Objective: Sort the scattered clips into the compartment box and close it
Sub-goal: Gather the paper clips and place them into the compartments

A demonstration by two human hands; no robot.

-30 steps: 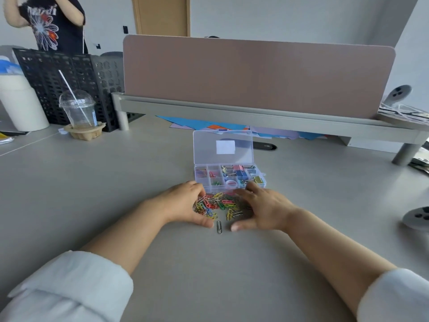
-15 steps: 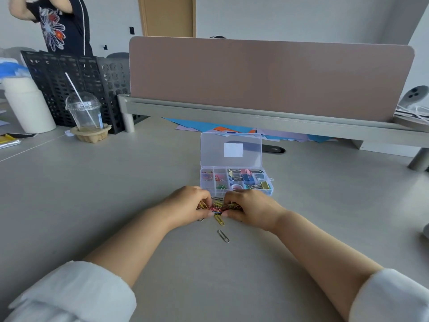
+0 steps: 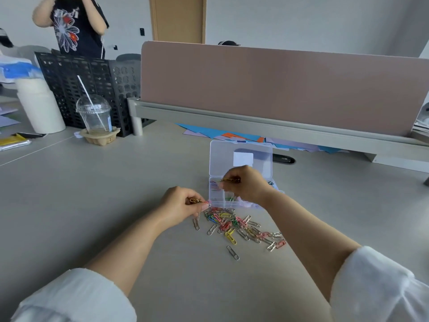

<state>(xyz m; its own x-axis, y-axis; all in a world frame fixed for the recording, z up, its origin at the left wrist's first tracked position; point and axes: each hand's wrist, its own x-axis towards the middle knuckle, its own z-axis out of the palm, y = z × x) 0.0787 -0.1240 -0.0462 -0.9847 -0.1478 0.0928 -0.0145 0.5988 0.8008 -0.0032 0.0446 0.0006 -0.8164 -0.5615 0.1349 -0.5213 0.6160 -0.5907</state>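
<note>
- A pale grey desk (image 3: 97,205) fills the lower view, matte and bare around the work spot.
- Along its far edge runs a dusty-pink divider panel (image 3: 278,89) on a grey rail; sheets of coloured paper (image 3: 222,134) in blue, lilac and orange lie beneath it.
- At far left stand a black perforated organiser (image 3: 92,73), a white paper roll (image 3: 39,108) and a domed clear plastic cup (image 3: 95,115) with a straw, seated in a cardboard holder.
- Behind the organiser a person in a dark printed T-shirt (image 3: 72,26) stands before a white wall and a wooden door (image 3: 177,18).
- The clear compartment box (image 3: 219,202) sits mid-desk with its lid (image 3: 240,159) raised upright; coloured clips show dimly in some cells, though which cells cannot be told.
- The right hand (image 3: 246,185) hovers over the box, fingers pinched tight on a gold paper clip (image 3: 229,180) held level above the compartments.
- The left hand (image 3: 181,205) is just left of the box's near corner, fingertips closed on a small bunch of paper clips (image 3: 198,201), gold and pink.
- The pile of scattered paper clips (image 3: 234,225) lies on the desk directly in front of the box, below and between the two hands, spreading to the right.
- One silver paper clip (image 3: 232,252) lies apart, nearer the wearer.
- White sleeves (image 3: 76,296) cover both forearms low in view.
</note>
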